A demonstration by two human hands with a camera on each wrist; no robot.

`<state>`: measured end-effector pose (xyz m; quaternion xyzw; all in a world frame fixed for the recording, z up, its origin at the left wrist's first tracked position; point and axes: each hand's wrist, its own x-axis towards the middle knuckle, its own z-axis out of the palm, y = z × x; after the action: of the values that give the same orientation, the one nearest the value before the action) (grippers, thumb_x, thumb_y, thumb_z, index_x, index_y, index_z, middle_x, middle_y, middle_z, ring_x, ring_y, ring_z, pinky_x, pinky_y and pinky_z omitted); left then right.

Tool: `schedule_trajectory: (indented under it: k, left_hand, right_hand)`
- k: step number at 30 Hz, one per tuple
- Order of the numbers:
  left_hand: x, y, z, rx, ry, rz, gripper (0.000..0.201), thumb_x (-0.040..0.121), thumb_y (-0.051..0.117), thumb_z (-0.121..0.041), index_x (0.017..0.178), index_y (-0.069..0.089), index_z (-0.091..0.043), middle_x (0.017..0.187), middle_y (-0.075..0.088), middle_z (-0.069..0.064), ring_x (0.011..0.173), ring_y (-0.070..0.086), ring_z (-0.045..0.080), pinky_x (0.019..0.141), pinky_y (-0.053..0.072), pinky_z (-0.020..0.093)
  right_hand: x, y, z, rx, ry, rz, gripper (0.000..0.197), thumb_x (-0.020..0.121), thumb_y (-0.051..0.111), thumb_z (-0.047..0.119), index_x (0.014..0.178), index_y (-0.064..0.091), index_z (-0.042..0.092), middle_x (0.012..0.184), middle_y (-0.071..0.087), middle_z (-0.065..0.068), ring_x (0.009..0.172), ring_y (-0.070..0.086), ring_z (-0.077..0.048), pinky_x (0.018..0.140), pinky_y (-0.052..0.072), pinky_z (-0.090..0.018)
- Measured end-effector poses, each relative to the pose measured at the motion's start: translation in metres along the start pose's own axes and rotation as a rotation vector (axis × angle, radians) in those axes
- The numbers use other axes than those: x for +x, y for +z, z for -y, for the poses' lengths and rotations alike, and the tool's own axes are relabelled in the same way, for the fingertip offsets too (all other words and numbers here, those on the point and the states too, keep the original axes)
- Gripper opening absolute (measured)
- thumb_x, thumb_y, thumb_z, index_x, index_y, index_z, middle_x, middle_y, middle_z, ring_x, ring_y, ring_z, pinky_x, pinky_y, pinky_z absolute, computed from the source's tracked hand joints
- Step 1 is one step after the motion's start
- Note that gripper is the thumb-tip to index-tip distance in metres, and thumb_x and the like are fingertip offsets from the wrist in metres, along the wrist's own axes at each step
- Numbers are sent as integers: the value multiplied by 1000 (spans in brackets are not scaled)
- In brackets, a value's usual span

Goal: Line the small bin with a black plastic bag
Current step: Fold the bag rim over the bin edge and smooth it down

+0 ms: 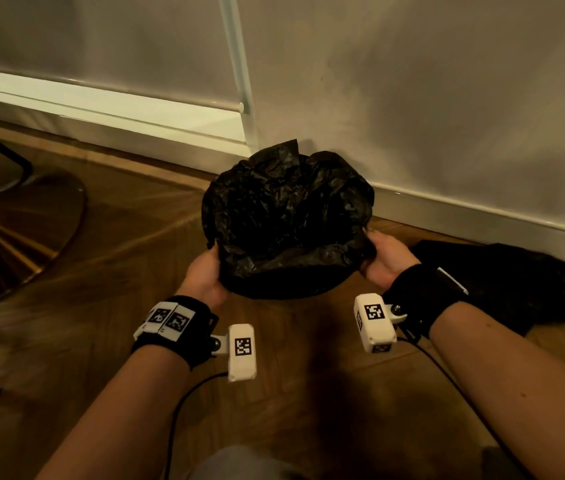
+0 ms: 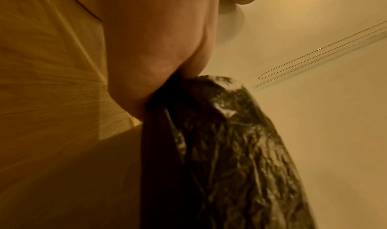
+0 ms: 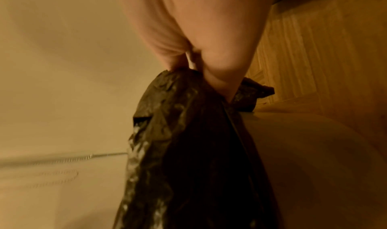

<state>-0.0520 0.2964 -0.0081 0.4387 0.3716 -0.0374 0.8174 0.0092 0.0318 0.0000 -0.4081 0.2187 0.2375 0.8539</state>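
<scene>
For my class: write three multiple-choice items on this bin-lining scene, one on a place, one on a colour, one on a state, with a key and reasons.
1. Where does the bin stand?
A. on a table
B. on the floor by the wall
C. on a chair

2. What colour is the bag?
A. white
B. blue
C. black

3. What are the hands doing?
A. both gripping the bag
B. one hanging free
C. both resting flat on the floor

Key: 1 B, the bin sits on wooden floor beside the wall. 2 C, the bag is black. 3 A, left hand and right hand each pinch its edge.

Wooden floor [image 1: 108, 237]; white skirting board [image 1: 482, 220]; dark slipper [image 1: 530, 282] beside it.
</scene>
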Motion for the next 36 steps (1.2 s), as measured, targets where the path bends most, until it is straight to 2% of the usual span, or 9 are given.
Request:
schedule_trajectory:
  k: [4, 10, 13, 15, 19, 23, 27, 32, 36]
  left_hand:
    - [8, -3, -13, 24, 37, -35, 48, 96, 56, -13, 141, 44, -26, 125, 63, 12, 104, 66, 31, 69, 58, 41]
    - [8, -1, -36, 314, 66, -133, 24, 97, 50, -20, 110, 68, -14, 115, 70, 12, 90, 68, 24, 77, 55, 35]
    - [6, -3, -48, 332, 19, -95, 55, 93, 42, -58, 122, 63, -15, 113, 70, 7, 102, 67, 26, 93, 52, 40]
    - [1, 4, -49, 439, 18, 4, 75, 86, 35, -76, 128, 59, -19, 118, 68, 5, 110, 64, 25, 99, 50, 42]
    - [-7, 15, -46, 633, 144, 8, 77, 84, 49, -70, 141, 49, -19, 134, 59, 3, 115, 61, 23, 100, 49, 41]
    - [-10, 17, -45, 677, 185, -55, 64, 86, 53, -56, 139, 50, -20, 132, 60, 3, 114, 60, 25, 101, 49, 46]
    - [-16, 15, -46, 679, 209, -33, 53, 88, 47, -51, 132, 55, -22, 127, 61, 2, 113, 59, 24, 101, 47, 47]
    - [-4, -5, -34, 632, 152, 23, 65, 74, 47, -68, 129, 60, -35, 134, 61, -4, 120, 58, 20, 106, 43, 47]
    - [-21, -2, -26, 610, 116, -8, 67, 82, 45, -69, 135, 56, -29, 132, 61, -2, 120, 57, 22, 107, 42, 46]
  right_hand:
    - [4, 1, 5, -99, 63, 45, 42, 98, 34, 5, 135, 49, 16, 125, 60, -11, 107, 61, -25, 78, 58, -36]
    - [-2, 7, 16, -246, 167, 78, 37, 97, 31, 3, 123, 56, 11, 88, 75, -8, 76, 74, -20, 61, 59, -29]
    - [1, 7, 22, -293, 150, 60, 45, 93, 30, 3, 136, 46, 3, 105, 69, -11, 92, 68, -24, 69, 58, -31]
    - [3, 8, 25, -263, 140, 89, 47, 96, 34, 18, 141, 42, 8, 120, 61, -12, 106, 59, -26, 79, 51, -37]
    - [6, 20, 28, -280, 107, 223, 54, 92, 47, 51, 137, 49, 20, 133, 58, -10, 122, 54, -27, 92, 48, -39]
    - [14, 28, 25, -368, 3, 35, 51, 91, 59, 36, 136, 50, 13, 135, 57, -12, 115, 59, -25, 83, 51, -33]
    - [13, 22, 29, -370, 64, 58, 43, 95, 54, 29, 133, 53, 11, 131, 59, -11, 112, 59, -26, 83, 50, -34]
    - [3, 9, 32, -390, 140, 49, 38, 97, 48, 27, 130, 54, 10, 126, 61, -11, 105, 61, -25, 82, 51, -35]
    - [-1, 2, 26, -506, 179, -10, 26, 100, 38, 13, 110, 59, 4, 87, 72, -10, 71, 71, -21, 55, 57, -26]
